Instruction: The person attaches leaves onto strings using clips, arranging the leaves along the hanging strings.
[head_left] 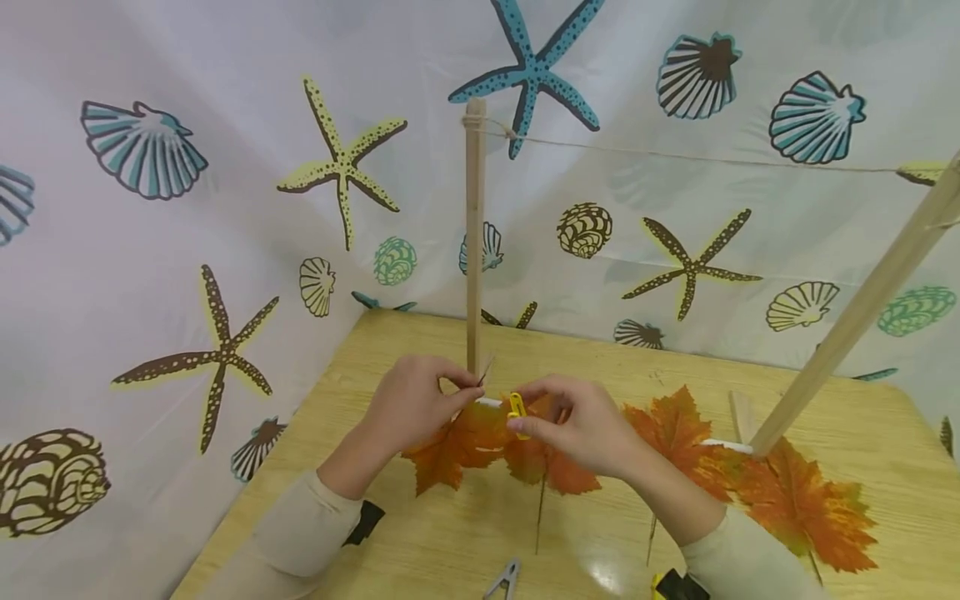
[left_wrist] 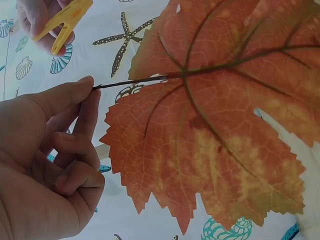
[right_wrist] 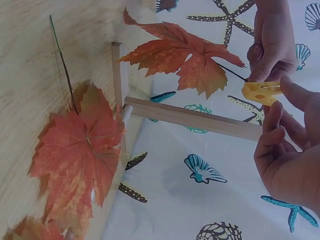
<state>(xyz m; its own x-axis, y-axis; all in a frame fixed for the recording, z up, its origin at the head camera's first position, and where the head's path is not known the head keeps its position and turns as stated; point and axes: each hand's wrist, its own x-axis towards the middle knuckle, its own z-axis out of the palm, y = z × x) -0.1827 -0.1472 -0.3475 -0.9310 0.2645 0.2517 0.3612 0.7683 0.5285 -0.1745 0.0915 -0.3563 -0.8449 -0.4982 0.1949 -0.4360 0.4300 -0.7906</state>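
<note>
The left hand [head_left: 412,404] pinches the thin dark stem of an orange artificial maple leaf [left_wrist: 220,135] between thumb and forefinger. Below those fingertips the leaf spreads out, its veins plain in the left wrist view. A yellow clothespin [right_wrist: 262,92] is pinched in the right hand [head_left: 581,421], just right of the left hand. The right wrist view shows the clothespin near the stem end; whether they touch I cannot tell. Another orange leaf [right_wrist: 82,150] lies on the table beneath the hands.
A twine line [head_left: 660,153] runs between a wooden post [head_left: 475,242] and a slanting right post [head_left: 847,333]. More leaves [head_left: 802,504] lie on the wooden table [head_left: 427,542] at right. A grey clothespin [head_left: 510,577] sits at the front edge. Patterned cloth [head_left: 247,208] hangs behind.
</note>
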